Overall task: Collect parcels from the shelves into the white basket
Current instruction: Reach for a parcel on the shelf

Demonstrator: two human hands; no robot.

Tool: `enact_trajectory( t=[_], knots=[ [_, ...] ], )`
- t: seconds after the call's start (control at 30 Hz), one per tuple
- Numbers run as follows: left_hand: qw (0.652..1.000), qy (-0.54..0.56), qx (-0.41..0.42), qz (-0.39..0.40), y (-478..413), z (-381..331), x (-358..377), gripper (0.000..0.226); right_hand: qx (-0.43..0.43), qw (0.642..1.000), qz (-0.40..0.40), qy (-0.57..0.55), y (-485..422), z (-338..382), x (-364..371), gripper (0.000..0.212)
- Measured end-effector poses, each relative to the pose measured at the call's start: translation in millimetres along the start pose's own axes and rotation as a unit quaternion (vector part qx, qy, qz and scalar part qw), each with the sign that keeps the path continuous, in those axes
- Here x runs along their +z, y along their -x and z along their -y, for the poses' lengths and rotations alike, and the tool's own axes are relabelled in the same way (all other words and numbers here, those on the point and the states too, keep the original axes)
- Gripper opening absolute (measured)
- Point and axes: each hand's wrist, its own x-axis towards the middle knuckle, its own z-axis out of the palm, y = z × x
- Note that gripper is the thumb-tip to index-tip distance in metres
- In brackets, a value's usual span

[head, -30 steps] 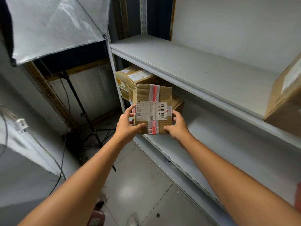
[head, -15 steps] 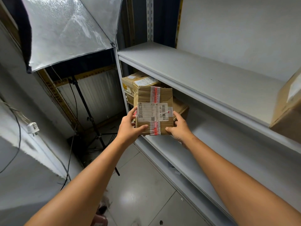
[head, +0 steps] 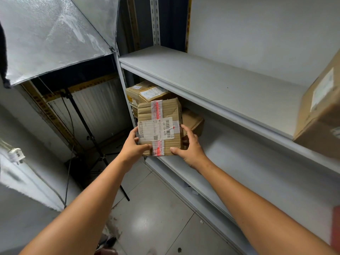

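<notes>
Nearest the camera, two bare forearms reach forward over the grey tiled floor (head: 156, 208), and both hands are clamped on the same parcel (head: 159, 127), a small brown cardboard box with a white shipping label and a strip of red-printed tape across its face. The left hand (head: 132, 149) grips its lower left corner with the thumb laid over the front, while the right hand (head: 191, 149) holds the lower right edge, thumb on the front and fingers wrapped behind. The box is carried in the air just in front of the lower shelf (head: 248, 162), its label tipped toward the person, and it appears clear of the shelf board. Behind it, at the far left end of that shelf, more parcels (head: 147, 92) remain stacked, with another brown box (head: 193, 121) just beside the held one. Above, the upper shelf (head: 202, 76) is mostly bare except for a large carton (head: 320, 109) at the right edge, blurred. To the left stands a light stand (head: 86, 126) under a silver reflector (head: 51, 34). The white basket is not in view, so how many parcels it already holds cannot be told; judging from the scene, this one has yet to be carried there and several more are left to collect
</notes>
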Motion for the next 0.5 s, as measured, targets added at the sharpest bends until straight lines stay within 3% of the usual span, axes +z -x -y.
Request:
enact_trajectory(
  t=[0.27, 0.5],
  knots=[
    [0.999, 0.020, -0.034, 0.014, -7.1, 16.4, 1.2, 0.091, -0.021, 0.999, -0.018, 0.041, 5.2, -10.6, 3.2, 0.088],
    [0.999, 0.009, -0.027, 0.042, -3.7, 14.8, 23.2, 0.087, 0.040, 0.998, -0.032, 0.020, 3.3, -25.7, -12.2, 0.084]
  ],
)
